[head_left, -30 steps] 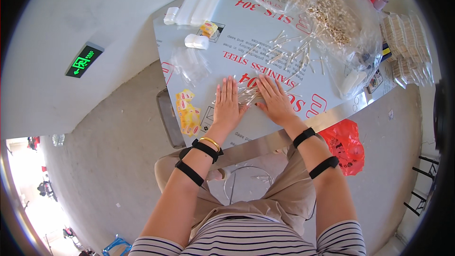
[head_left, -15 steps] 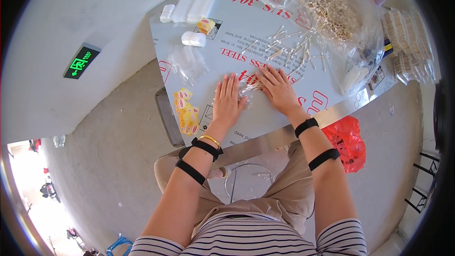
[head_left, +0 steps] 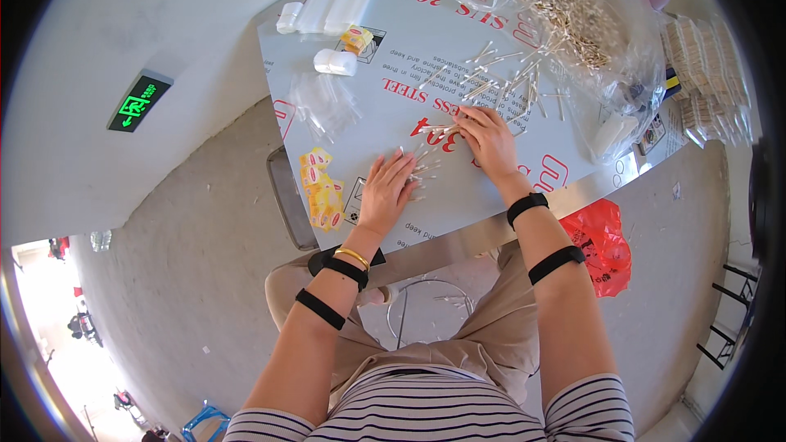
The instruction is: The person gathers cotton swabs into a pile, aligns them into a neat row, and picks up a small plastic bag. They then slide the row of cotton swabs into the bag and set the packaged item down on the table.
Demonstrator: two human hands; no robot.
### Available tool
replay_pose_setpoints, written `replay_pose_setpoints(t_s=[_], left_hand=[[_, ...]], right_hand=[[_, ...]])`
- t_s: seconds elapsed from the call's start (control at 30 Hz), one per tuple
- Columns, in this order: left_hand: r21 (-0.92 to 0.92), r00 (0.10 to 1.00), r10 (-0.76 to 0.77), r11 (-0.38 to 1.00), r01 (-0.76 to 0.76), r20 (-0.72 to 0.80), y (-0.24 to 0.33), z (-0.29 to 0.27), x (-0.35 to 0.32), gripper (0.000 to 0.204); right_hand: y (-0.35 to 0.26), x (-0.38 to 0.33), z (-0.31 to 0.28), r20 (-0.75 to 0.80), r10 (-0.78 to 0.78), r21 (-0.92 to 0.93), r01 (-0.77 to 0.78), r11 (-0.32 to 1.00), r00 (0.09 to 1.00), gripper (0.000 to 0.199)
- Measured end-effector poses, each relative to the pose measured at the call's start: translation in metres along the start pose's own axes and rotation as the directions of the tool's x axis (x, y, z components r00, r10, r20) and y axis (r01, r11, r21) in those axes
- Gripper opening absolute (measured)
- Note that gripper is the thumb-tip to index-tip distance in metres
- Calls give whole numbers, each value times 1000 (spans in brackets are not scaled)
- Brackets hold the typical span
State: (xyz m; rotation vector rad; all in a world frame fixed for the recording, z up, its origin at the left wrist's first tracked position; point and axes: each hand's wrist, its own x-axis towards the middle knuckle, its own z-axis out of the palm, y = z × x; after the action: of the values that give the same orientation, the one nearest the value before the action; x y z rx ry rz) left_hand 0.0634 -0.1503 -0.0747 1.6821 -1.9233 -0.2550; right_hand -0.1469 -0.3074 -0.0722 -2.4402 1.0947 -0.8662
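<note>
While my left hand [head_left: 385, 194] lies flat and open on the bench [head_left: 458, 213], my right hand [head_left: 490, 137] pinches cotton swabs [head_left: 426, 165] lying between both; more swabs fill the clear bag [head_left: 573, 16] beyond.

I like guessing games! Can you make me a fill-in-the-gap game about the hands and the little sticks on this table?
1. The left hand lies ____ on the table.
2. The right hand touches loose cotton ____.
3. The wrapped sweets by the left hand are ____.
4. The bag hanging under the table is ____.

Missing words: flat; swabs; yellow; red
</note>
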Motion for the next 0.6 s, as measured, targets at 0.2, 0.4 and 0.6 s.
replay_pose_setpoints(t_s=[0.2,0.4,0.6], left_hand=[[-62,999,34,997,-34,10,7,3,-2,42],[57,999,44,997,-43,-10,13,2,-3,40],[162,998,57,986,-51,-33,14,2,-6,38]], right_hand=[[-24,5,15,28,-58,-37,59,998,998,27],[-57,13,17,51,-55,102,50,994,997,24],[-61,47,32,170,-24,152,-2,988,985,5]])
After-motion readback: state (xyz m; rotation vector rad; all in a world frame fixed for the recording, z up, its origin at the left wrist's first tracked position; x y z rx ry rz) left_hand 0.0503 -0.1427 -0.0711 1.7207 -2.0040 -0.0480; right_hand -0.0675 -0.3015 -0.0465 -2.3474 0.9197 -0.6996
